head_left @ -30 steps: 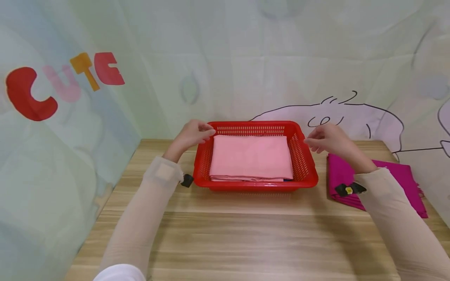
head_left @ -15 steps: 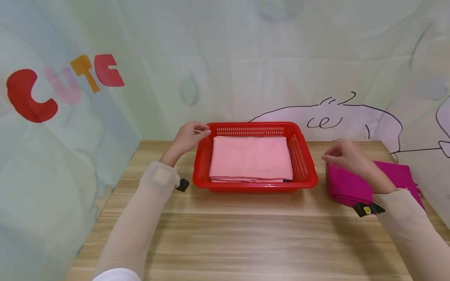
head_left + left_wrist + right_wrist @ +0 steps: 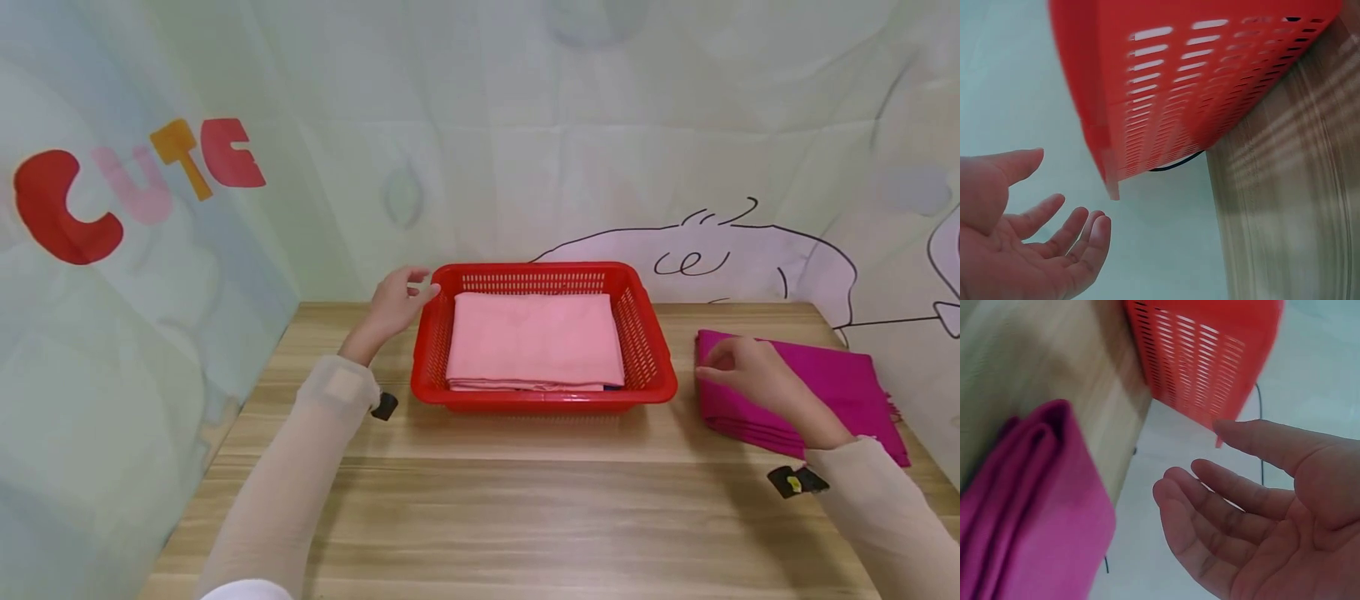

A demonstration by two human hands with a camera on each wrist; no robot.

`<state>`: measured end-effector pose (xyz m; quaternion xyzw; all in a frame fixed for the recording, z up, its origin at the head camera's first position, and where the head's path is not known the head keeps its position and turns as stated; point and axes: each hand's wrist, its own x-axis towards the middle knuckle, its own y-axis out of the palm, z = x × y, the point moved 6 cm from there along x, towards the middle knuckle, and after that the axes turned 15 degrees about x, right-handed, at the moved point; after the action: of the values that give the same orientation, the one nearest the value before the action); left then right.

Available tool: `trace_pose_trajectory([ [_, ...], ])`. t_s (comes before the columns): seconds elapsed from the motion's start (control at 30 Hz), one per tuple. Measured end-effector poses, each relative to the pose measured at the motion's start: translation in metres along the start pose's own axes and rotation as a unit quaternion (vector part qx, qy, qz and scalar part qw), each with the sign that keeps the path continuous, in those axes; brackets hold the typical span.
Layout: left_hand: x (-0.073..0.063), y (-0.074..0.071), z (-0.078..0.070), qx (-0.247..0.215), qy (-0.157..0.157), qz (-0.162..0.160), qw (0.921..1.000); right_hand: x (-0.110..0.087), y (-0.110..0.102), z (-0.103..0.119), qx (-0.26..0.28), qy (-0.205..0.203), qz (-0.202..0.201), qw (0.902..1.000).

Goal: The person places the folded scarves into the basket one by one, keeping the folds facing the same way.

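Note:
A red plastic basket point(image 3: 543, 397) with slotted walls stands on the table, holding a folded pink cloth point(image 3: 536, 337). A bit of dark blue shows under the cloth's front right corner. My left hand point(image 3: 396, 302) is beside the basket's far left corner, fingers loosely bent with nothing between them; in the left wrist view it is apart from the rim. On the right lies a folded magenta cloth point(image 3: 832, 383) with a fringed edge. Above its left part hovers my right hand point(image 3: 750, 371), relaxed and holding nothing; the right wrist view shows a gap between hand and cloth.
The wood-grain table point(image 3: 495, 508) runs back to a printed fabric backdrop point(image 3: 510, 150) with coloured letters on its left side. The basket's right wall stands a short way left of the magenta cloth.
My right hand has moved from the basket's right rim, right and nearer to me, over the magenta cloth. The left hand has drawn slightly left from the rim. The basket stays put.

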<state>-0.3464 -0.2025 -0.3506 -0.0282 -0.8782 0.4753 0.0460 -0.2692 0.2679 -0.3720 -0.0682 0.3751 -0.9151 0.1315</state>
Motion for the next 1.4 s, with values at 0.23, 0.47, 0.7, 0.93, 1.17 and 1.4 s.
trace_pose_trajectory([
  [0.23,0.0,0.009,0.006,-0.01,-0.015,0.007,0.9998,-0.01,0.012,-0.012,-0.027,0.019,0.006,0.9994],
  [0.47,0.0,0.017,0.008,-0.004,-0.018,0.008,0.9998,-0.019,0.017,-0.024,-0.042,0.051,0.013,0.9978],
  [0.7,0.001,0.025,0.007,0.001,-0.007,0.007,1.0,-0.025,0.022,-0.032,-0.059,0.051,0.009,0.9969],
  [0.93,-0.001,0.03,0.006,-0.026,-0.004,0.015,0.9995,-0.028,0.029,-0.038,-0.077,0.07,0.009,0.9945],
  [1.17,-0.001,0.033,0.007,-0.035,-0.014,0.023,0.999,-0.031,0.036,-0.04,-0.1,0.064,0.008,0.9929],
  [1.4,-0.002,0.036,0.008,-0.026,-0.017,0.015,0.9994,-0.032,0.037,-0.037,-0.124,0.023,-0.001,0.992],
])
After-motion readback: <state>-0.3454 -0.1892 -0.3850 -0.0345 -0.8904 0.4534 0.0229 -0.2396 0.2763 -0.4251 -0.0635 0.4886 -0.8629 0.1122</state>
